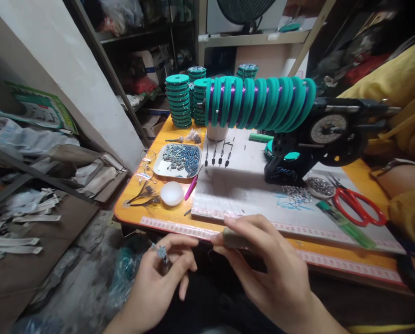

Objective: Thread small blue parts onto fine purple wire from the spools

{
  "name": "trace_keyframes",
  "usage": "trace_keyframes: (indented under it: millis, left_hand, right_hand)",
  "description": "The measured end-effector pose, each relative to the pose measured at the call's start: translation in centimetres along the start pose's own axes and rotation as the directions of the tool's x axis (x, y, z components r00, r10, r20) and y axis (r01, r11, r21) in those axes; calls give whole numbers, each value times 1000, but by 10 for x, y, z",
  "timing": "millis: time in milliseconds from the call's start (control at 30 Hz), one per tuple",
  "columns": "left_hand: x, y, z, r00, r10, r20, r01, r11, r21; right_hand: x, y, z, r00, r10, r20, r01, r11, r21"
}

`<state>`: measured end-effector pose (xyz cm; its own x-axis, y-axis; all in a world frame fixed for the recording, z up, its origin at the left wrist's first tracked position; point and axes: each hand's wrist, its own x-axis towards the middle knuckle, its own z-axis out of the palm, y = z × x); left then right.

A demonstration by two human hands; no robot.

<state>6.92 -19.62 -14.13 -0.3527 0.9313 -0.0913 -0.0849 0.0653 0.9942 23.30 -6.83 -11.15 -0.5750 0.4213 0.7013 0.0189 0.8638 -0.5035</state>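
My left hand (158, 273) is below the table's front edge, its fingers curled. A small bunch of thin pieces with pale blue ends (161, 252) sticks up between its thumb and forefinger. To its right, my right hand (266, 264) is bent round a dull green rounded object (237, 240), partly hidden by the fingers. Thumb and fingertips come together at its left end; its kind is unclear. A short thin wire (210, 253) shows by those fingertips. The two hands are close but apart.
Green spools (259, 102) line a black winding machine's shaft (326, 130). Stacked spools (178, 102) stand behind. A white tray (155, 169) of small blue pieces, a white dome (171, 193), a magenta pen-like tool (192, 186), red-handled scissors (353, 208) and a bead dish (321, 186) lie about.
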Motion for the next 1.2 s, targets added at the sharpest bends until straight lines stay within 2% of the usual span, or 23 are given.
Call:
trace_keyframes:
  millis: [33, 67, 133, 167, 200, 233, 300, 400, 433, 467, 533, 600, 667, 767, 833, 967, 1033, 1100, 1200]
  left_hand:
    - [1, 2, 1, 986, 156, -65, -147, 981, 127]
    - [3, 3, 2, 942, 328, -76, -298, 917, 264]
    - [5, 3, 2, 803, 596, 29, -527, 686, 502]
    - [7, 2, 1, 743, 661, 107, -587, 566, 579]
    - [9, 1, -1, 707, 684, 181, -620, 475, 625]
    - [11, 1, -2, 693, 680, 238, -633, 416, 652]
    - [15, 2, -5, 681, 666, 306, -642, 340, 688]
    - [21, 10, -4, 640, 684, 350, -654, 247, 715]
    - [21, 12, -3, 641, 679, 357, -659, 248, 710]
    - [21, 15, -2, 661, 657, 362, -661, 283, 695]
    - [19, 19, 0, 749, 562, 351, -632, 446, 634]
    - [15, 20, 0, 862, 410, 299, -507, 655, 561]
    - [11, 19, 1, 942, 255, 220, -331, 820, 467]
    - [6, 12, 5, 982, 128, 140, -159, 958, 239]
    - [3, 5, 10, 983, 126, 135, -132, 991, 35]
    - [-5, -6, 24, 986, 111, 125, -73, 958, -277]
    - [-10, -5, 29, 995, 40, 94, -4, 934, -358]
    - [-14, -2, 32, 999, 1, 46, 17, 913, -409]
    - [-13, 4, 34, 999, 39, 19, -25, 880, -474]
  right_hand:
    - [-1, 0, 3, 998, 67, -10, -66, 997, 51]
    - [-1, -1, 6, 995, 102, -11, -101, 992, 69]
    - [-2, -3, 11, 994, 105, 5, -105, 994, 44]
    - [-2, -4, 12, 995, 100, 11, -100, 995, 22]
    - [-3, -4, 13, 996, 93, 16, -93, 996, 4]
    - [-4, -5, 13, 996, 85, 21, -84, 996, -11]
    - [-6, -5, 13, 997, 62, 34, -61, 997, -46]
    - [-10, -2, 12, 998, -20, 63, 30, 987, -158]
    - [-11, -1, 13, 996, -54, 73, 68, 977, -201]
    - [-12, 0, 13, 993, -83, 82, 100, 967, -235]
    - [-13, 0, 13, 987, -126, 97, 147, 955, -259]
    - [-11, -1, 12, 981, -159, 111, 182, 954, -239]
    - [-7, -4, 11, 978, -171, 120, 191, 964, -184]
    - [-2, -10, 10, 986, -131, 105, 140, 987, -78]
    - [-2, -14, 10, 992, -99, 78, 101, 995, -22]
    - [-10, -20, 11, 998, -55, 27, 55, 998, -15]
    - [-14, -21, 11, 998, -57, 0, 57, 998, -31]
    - [-17, -21, 12, 998, -67, -18, 67, 997, -42]
    - [-17, -18, 14, 998, -52, -48, 51, 998, -22]
